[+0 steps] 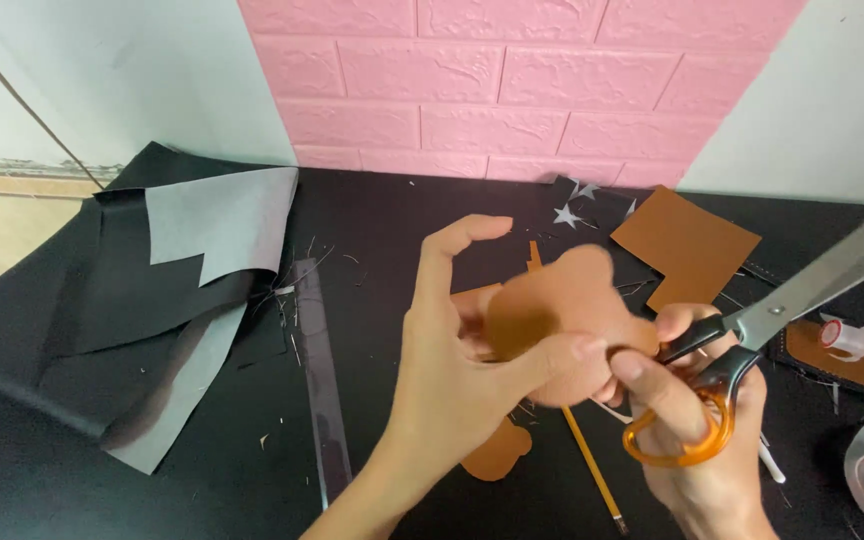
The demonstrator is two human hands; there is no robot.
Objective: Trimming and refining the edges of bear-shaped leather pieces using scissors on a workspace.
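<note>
While left hand [457, 350] pinches brown bear-shaped cutout [562, 310] mid-scene above black table [52, 470]: right hand [697, 420] gripping orange-handled scissors [752, 340], blades away right. Outline apparently cut; trimming perhaps left. Second cutout [500, 452] lying near.

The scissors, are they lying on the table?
No, the scissors are up in the right hand, fingers through the orange handles, beside the brown bear-shaped cutout the left hand holds.

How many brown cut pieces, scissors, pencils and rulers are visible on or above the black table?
Brown foam pieces: 5: bear shape in left hand at, small bear shape, square sheet, piece under tape, strip
Orange-handled scissors in right hand: 1
Yellow pencil: 1
Clear plastic ruler: 1
Total: 8
</note>
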